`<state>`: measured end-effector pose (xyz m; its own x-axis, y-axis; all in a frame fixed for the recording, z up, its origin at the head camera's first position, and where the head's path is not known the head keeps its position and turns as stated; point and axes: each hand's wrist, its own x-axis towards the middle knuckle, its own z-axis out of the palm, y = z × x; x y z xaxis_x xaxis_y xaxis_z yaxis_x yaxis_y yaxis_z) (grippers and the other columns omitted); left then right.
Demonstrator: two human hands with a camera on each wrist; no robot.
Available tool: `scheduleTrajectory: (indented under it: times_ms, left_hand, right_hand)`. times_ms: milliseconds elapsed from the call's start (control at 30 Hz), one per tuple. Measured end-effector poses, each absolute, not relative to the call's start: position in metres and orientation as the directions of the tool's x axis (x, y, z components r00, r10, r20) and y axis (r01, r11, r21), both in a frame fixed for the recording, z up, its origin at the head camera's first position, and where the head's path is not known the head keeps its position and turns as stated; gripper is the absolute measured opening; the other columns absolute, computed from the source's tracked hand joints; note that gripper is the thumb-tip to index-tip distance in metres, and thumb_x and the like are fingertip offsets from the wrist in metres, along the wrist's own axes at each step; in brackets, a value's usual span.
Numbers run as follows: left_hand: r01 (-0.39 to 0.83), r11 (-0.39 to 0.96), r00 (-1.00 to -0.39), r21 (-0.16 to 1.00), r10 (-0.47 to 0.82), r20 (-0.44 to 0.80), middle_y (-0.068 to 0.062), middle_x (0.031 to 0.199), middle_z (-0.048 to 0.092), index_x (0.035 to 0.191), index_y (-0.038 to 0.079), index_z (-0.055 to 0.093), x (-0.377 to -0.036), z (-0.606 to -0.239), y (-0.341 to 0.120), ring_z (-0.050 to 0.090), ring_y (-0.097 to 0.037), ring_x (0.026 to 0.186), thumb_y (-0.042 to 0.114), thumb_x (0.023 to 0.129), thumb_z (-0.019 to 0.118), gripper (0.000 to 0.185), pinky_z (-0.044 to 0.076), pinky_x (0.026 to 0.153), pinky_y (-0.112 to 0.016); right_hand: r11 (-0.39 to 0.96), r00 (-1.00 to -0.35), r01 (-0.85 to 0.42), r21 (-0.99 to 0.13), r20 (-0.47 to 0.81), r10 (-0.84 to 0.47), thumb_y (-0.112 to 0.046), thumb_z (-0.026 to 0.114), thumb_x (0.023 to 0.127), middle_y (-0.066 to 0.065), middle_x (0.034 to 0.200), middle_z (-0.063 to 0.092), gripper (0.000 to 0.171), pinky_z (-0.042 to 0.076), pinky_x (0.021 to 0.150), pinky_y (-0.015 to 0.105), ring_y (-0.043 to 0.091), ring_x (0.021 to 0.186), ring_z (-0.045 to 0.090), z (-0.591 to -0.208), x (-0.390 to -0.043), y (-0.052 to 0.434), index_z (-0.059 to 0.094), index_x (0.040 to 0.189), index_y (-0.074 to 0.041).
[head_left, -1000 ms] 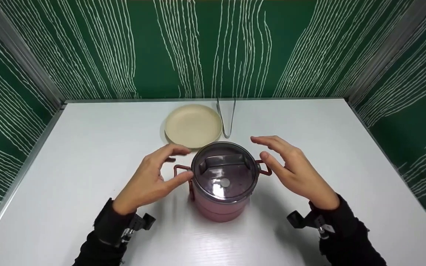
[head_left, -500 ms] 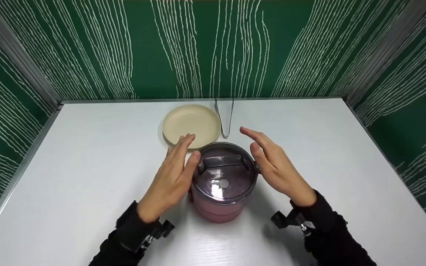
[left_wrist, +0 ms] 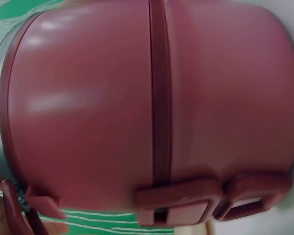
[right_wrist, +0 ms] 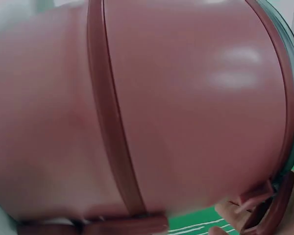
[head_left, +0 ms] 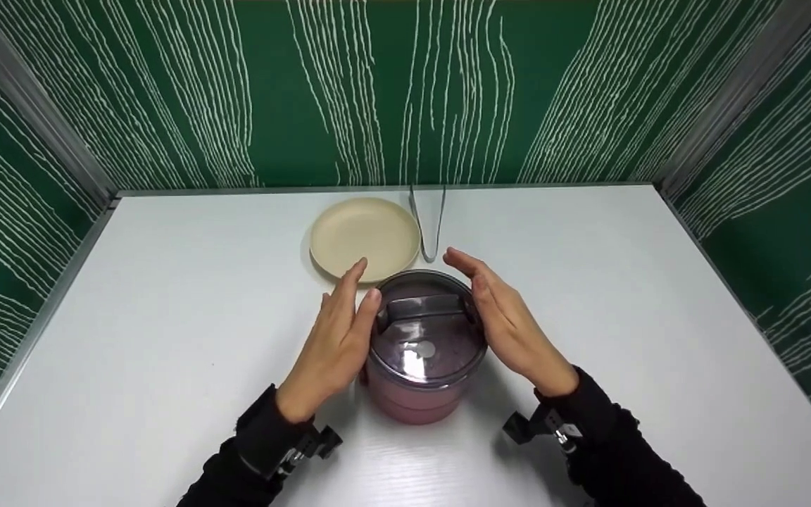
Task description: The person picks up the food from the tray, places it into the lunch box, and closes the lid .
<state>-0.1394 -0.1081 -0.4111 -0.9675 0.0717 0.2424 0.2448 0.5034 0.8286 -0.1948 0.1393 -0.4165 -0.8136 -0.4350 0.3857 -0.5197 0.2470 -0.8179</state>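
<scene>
While the pink lunch container point(head_left: 419, 366) stands just in front of the beige plate point(head_left: 365, 238), left hand point(head_left: 335, 338) and right hand point(head_left: 511, 327) press flat, straight-fingered against its sides, seemingly to steady it.

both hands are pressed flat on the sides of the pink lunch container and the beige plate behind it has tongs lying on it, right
Not quite. In the head view the tongs lie on the table beside the beige plate, not on it. The left hand and right hand do flank the pink lunch container.
</scene>
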Motion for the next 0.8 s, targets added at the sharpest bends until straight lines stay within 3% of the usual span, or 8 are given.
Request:
scheduleTrajectory:
  times_ms: [100,267,600,800]
  left_hand:
    - [0.256,0.466,-0.964,0.847,0.061,0.257,-0.014,0.167,0.031,0.160,0.003,0.030,-0.141,-0.415,-0.106,0.024,-0.029,0.156,0.032,0.112,0.036,0.057,0.007,0.127,-0.058]
    - [0.237,0.392,-0.969,0.889,0.025,0.247,-0.013,0.166,0.033,0.159,0.006,0.032,-0.144,-0.419,-0.102,0.028,-0.027,0.154,0.028,0.111,0.038,0.054,0.020,0.126,-0.050]
    - [0.228,0.183,-0.971,0.956,-0.030,0.237,-0.010,0.162,0.041,0.153,0.007,0.040,-0.145,-0.424,-0.093,0.035,-0.023,0.152,0.017,0.105,0.041,0.049,0.028,0.125,-0.041]
    - [0.247,0.095,-0.965,0.964,-0.063,0.253,-0.009,0.159,0.044,0.151,0.005,0.043,-0.146,-0.429,-0.088,0.038,-0.021,0.150,0.010,0.102,0.040,0.049,0.029,0.124,-0.037]
  right_hand:
    - [0.175,-0.829,-0.470,-0.865,0.364,-0.424,-0.037,0.022,0.115,0.005,0.153,0.054,0.054,0.030,0.123,0.038,0.019,0.147,0.043,-0.419,-0.195,0.137,0.045,0.156,-0.012]
    - [0.077,-0.850,-0.406,-0.911,0.346,-0.396,-0.034,0.021,0.115,0.008,0.152,0.055,0.053,0.034,0.120,0.027,0.019,0.144,0.047,-0.422,-0.196,0.133,0.047,0.154,-0.009]
    - [-0.031,-0.888,-0.321,-0.947,0.312,-0.337,-0.039,0.024,0.114,0.014,0.150,0.055,0.055,0.035,0.119,0.031,0.026,0.143,0.047,-0.426,-0.193,0.127,0.048,0.151,-0.006]
    - [-0.070,-0.895,-0.317,-0.946,0.323,-0.308,-0.039,0.026,0.114,0.013,0.148,0.056,0.055,0.033,0.121,0.037,0.023,0.142,0.048,-0.429,-0.192,0.124,0.050,0.148,-0.004]
